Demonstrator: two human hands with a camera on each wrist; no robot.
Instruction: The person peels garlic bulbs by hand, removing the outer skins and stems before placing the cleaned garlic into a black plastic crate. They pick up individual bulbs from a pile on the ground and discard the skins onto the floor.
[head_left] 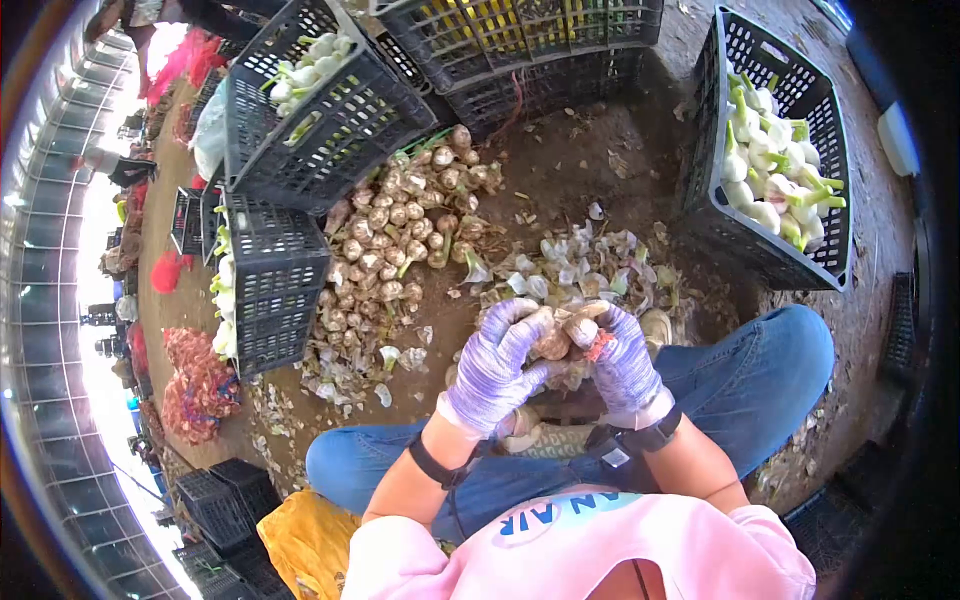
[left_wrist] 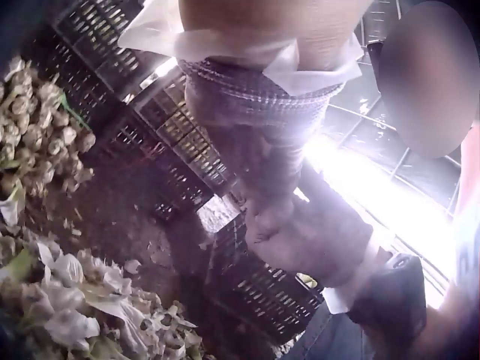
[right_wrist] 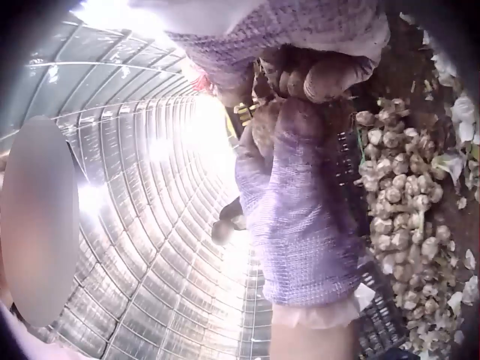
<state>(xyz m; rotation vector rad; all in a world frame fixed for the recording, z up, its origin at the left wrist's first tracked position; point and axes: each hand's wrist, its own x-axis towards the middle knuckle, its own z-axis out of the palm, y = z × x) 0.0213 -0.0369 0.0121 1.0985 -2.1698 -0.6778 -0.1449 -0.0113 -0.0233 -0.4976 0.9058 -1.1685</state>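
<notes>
2 gloved hands (head_left: 500,362) (head_left: 626,368) hold garlic (head_left: 553,342) near scattered pale peelings (head_left: 560,268).

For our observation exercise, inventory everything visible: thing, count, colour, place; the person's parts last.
Held garlic: count unclear, brownish, between hands
Garlic pile: many, brownish, ground ahead-left
Skins: many, whitish, ground ahead
Crates: several, black, ahead, both sides
Crated garlic: many, white, left, right
Netting: several, reddish, left
Bag or cloth: one, yellow, lower left
Ribbed wall: one, grey, left
Jeans: one, blue, legs
Shirt: one, pink, torso
Wristbands: two, black, wrists
Left hand, right hand: one each, purple gloves, holding garlic
</notes>
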